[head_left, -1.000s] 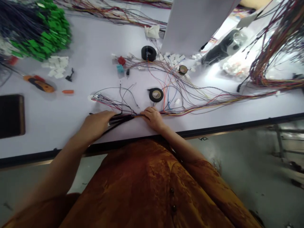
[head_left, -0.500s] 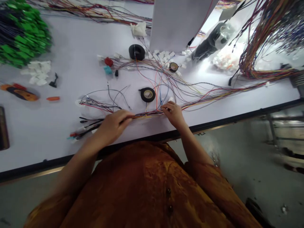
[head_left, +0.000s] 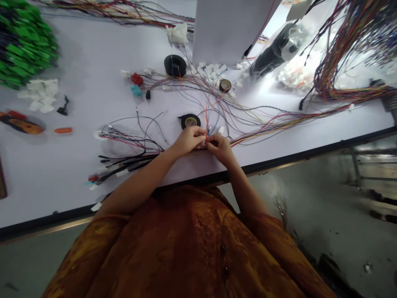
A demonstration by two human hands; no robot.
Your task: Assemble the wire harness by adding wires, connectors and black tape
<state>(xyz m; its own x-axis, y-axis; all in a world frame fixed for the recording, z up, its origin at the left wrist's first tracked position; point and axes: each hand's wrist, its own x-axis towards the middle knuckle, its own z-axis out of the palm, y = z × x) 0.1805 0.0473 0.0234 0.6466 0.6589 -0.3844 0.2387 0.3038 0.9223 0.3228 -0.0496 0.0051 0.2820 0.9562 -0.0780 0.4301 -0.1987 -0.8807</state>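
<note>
Right hand [head_left: 222, 149] pinches orange wires [head_left: 207, 123]

Pinching thin bright-orange wires [head_left: 207, 120] in left-hand grip [head_left: 187, 140] and right-hand grip [head_left: 221, 149], near the front edge of the white tabletop [head_left: 102, 78], the former just beside a round black tape roll [head_left: 190, 116].

Left hand [head_left: 187, 139] beside right hand [head_left: 221, 150], both curled

A loose rust-brown garment [head_left: 173, 248] mottled with golden orange fills six o'clock, with small round dark buttons [head_left: 223, 248] between five and six, a left sleeve [head_left: 93, 240] toward eight and a right sleeve [head_left: 279, 236] toward four, leaving the forearms [head_left: 139, 182] bare.
</note>
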